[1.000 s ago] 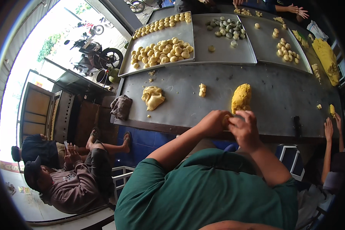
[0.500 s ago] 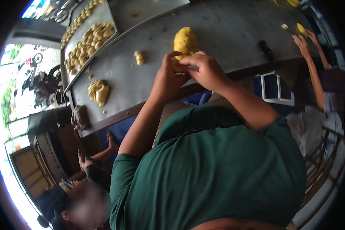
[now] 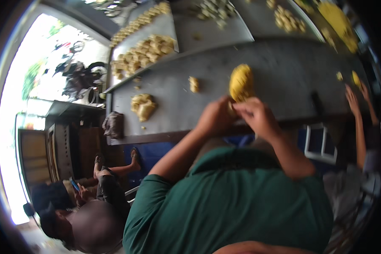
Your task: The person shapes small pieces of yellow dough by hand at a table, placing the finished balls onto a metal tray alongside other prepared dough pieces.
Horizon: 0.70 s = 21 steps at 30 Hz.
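My left hand (image 3: 218, 115) is closed around a small piece of pale dough (image 3: 231, 109), partly hidden by the fingers. From the other side, my right hand (image 3: 260, 117) pinches at the same piece, fingertips meeting the left hand. Just beyond both hands, a long lump of crumbly yellow filling (image 3: 241, 81) lies on the metal table (image 3: 279, 80). To its left sits a small stack of dough pieces (image 3: 194, 84). A bigger mound of soft dough (image 3: 143, 106) rests farther left, near the table's front edge.
Behind stand a tray of round dough balls (image 3: 144, 54) and other trays with small pieces (image 3: 288, 20). A dark object (image 3: 316, 103) lies right. A co-worker's hands (image 3: 354, 99) hold yellow filling at far right. A bunched cloth (image 3: 113, 125) hangs at the left corner; someone sits below with a phone (image 3: 75, 184).
The view has shifted, so the table and hands appear lower and farther right, and more back trays show. My hands stay together at the dough piece, fingers slightly rearranged.
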### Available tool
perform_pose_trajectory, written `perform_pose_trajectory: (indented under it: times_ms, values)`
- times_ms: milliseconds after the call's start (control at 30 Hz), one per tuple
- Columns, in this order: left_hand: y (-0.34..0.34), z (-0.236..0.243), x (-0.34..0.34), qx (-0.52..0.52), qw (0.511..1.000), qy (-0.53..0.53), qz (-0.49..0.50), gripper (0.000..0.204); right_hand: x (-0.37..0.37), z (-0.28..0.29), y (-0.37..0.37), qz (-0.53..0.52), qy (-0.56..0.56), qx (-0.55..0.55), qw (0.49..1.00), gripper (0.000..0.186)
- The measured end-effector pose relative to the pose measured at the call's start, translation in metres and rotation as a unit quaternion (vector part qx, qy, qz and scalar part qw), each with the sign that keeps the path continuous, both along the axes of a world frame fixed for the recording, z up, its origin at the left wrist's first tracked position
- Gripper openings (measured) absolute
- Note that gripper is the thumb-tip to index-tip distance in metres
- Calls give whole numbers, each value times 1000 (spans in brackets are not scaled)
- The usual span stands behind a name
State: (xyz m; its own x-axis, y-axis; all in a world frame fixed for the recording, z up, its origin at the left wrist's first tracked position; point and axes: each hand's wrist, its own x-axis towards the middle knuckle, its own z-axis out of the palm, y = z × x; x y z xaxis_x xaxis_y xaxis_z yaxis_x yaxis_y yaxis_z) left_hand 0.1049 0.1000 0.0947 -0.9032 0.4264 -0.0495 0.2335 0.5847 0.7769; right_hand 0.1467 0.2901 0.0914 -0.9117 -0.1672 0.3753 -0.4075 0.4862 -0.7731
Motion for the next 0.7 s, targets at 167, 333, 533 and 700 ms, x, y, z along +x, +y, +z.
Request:
perform_pose_trajectory:
  times_ms: [167, 333, 533, 700]
  values:
    - [-2, 9, 3, -77, 991, 25, -107, 48, 6, -10, -8, 22, 155, 196, 968, 21]
    - [-1, -12, 3, -17, 998, 42, -33, 47, -4, -24, -8, 18, 89, 110, 990, 20]
    - [-4, -24, 4, 125, 991, -33, 45, 37, -9, -26, -28, -62, 6, -69, 996, 49]
    - [-16, -28, -1, 55, 979, 147, -130, 22, -8, 0, -25, -64, 64, 167, 982, 74]
